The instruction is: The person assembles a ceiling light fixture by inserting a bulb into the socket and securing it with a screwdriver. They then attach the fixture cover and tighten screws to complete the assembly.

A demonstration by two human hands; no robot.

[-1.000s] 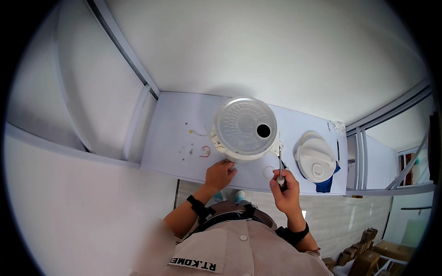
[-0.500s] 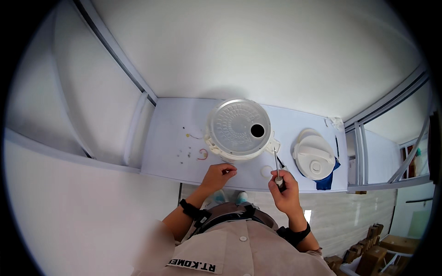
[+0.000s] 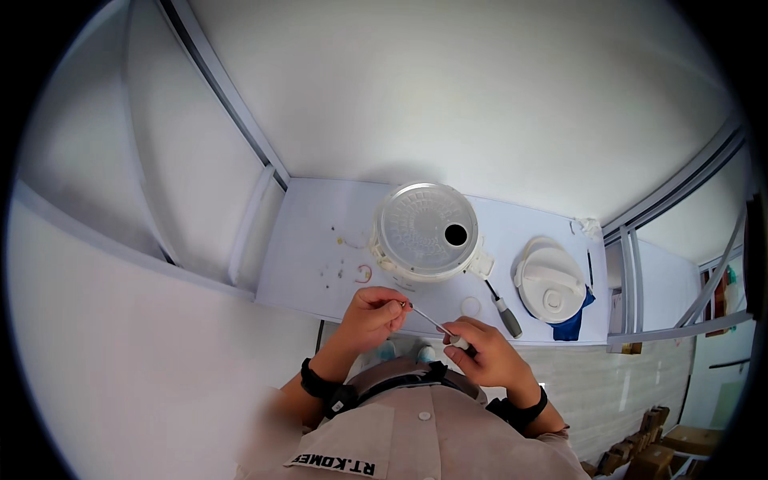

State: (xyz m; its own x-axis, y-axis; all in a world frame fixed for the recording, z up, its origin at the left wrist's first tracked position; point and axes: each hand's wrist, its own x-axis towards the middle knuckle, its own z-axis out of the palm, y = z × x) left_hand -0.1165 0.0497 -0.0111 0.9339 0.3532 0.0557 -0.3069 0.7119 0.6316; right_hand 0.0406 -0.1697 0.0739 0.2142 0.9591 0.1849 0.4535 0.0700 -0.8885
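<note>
My right hand [image 3: 488, 354] grips a screwdriver [image 3: 428, 319] by its handle, the thin shaft pointing left. At the shaft's tip, the fingers of my left hand [image 3: 373, 320] are pinched together; a tiny dark bit shows there, too small to name. Both hands are in front of the table's near edge. Beyond them stands a white round appliance [image 3: 428, 228], topped by a silvery patterned disc with a black round opening. A second screwdriver [image 3: 506, 314], grey-handled, lies right of it.
At the right a white lid [image 3: 552, 282] with a handle rests partly on a blue cloth [image 3: 570, 326]. A pale ring [image 3: 470, 306] lies near the front. Several small parts and a red wire [image 3: 364, 274] are scattered on the white table [image 3: 300, 232]. A dark thin tool [image 3: 590, 268] lies far right.
My right hand has brought the screwdriver from the appliance's right side toward me and turned it leftward. Its tip now meets my left hand, which has come slightly nearer the right hand.
</note>
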